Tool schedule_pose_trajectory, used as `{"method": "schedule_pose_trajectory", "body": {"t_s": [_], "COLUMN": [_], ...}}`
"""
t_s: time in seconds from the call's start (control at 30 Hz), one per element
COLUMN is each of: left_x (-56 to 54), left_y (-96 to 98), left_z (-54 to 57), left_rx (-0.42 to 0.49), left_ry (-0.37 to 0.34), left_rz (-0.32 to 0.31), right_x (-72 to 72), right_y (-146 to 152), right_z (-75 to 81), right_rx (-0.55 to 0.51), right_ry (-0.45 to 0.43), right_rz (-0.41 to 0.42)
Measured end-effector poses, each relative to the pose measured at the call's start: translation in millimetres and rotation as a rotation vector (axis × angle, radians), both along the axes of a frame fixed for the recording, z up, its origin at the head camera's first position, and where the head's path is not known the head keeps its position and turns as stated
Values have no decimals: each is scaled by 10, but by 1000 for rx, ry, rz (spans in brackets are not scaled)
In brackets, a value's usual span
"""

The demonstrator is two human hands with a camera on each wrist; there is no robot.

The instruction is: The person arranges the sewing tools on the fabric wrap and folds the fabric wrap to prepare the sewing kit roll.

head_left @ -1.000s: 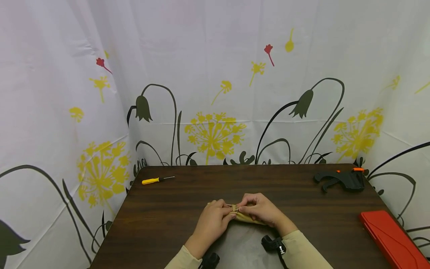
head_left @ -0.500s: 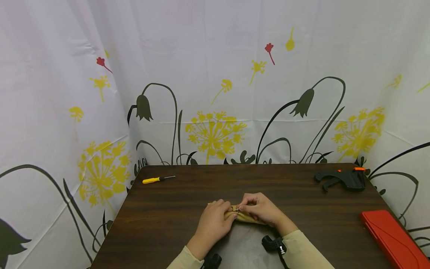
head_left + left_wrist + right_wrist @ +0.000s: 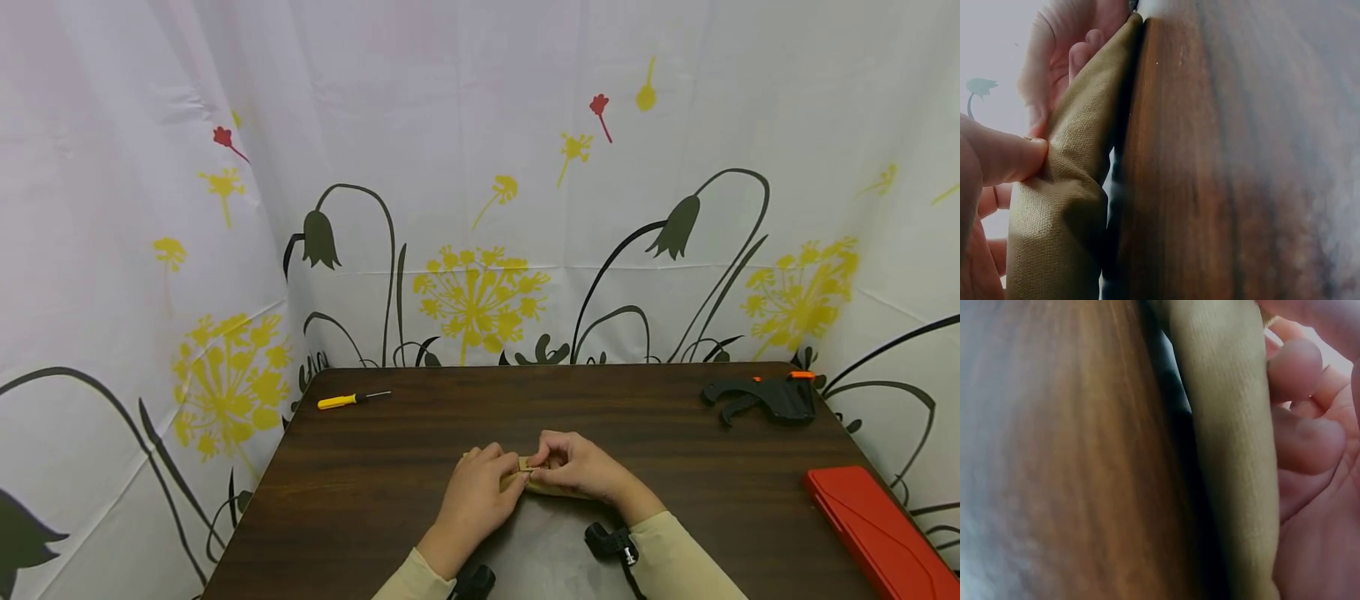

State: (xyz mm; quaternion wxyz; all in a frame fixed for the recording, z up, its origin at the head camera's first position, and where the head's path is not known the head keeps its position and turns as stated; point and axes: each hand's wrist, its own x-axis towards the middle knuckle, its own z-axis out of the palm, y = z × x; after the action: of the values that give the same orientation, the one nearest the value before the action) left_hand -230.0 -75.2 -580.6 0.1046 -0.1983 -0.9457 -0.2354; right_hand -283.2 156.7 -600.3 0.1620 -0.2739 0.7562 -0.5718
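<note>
A tan woven-cloth pouch [image 3: 558, 490] lies near the front middle of the table, its long side toward me. My left hand [image 3: 474, 510] grips its left part; in the left wrist view the thumb [image 3: 1025, 156] presses a crease into the cloth [image 3: 1054, 244], with fingers behind it. At the pouch's top edge my right hand [image 3: 588, 468] pinches with thumb and index finger, where a small tab-like strip shows between the hands. In the right wrist view its other fingers [image 3: 1310, 447] curl behind the cloth [image 3: 1229, 425]. What the right fingertips pinch is mostly hidden.
A yellow-handled screwdriver [image 3: 352, 400] lies at the back left of the dark wooden table [image 3: 345, 475]. A black clamp with orange parts [image 3: 765, 400] is at the back right. A red case [image 3: 877, 525] sits at the right edge. A patterned curtain [image 3: 480, 167] hangs behind.
My left hand has shifted slightly, its thumb and fingers closing more on the cloth. The right fingertips have moved a little at the top edge. The other items stay put.
</note>
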Motion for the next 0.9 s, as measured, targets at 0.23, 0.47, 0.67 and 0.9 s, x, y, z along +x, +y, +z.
{"method": "schedule_pose_trajectory", "body": {"t_s": [0.23,0.47,0.67,0.9], "left_x": [-26,-124,-149,-147], "left_y": [-25,-132,-176,-199], "left_z": [3,99,160,131], "left_rx": [3,25,69,76], "left_ry": [4,-108,-216,-224], "left_rz": [-36,-142,-156,-145], "right_x": [4,5,4,13], "right_y": [-69,-120,-125,-138], "right_z": [9,5,26,2], "right_rx": [120,101,90,98], "right_ry": [128,133,191,259], "right_rz": [-44,-98,-99,-77]}}
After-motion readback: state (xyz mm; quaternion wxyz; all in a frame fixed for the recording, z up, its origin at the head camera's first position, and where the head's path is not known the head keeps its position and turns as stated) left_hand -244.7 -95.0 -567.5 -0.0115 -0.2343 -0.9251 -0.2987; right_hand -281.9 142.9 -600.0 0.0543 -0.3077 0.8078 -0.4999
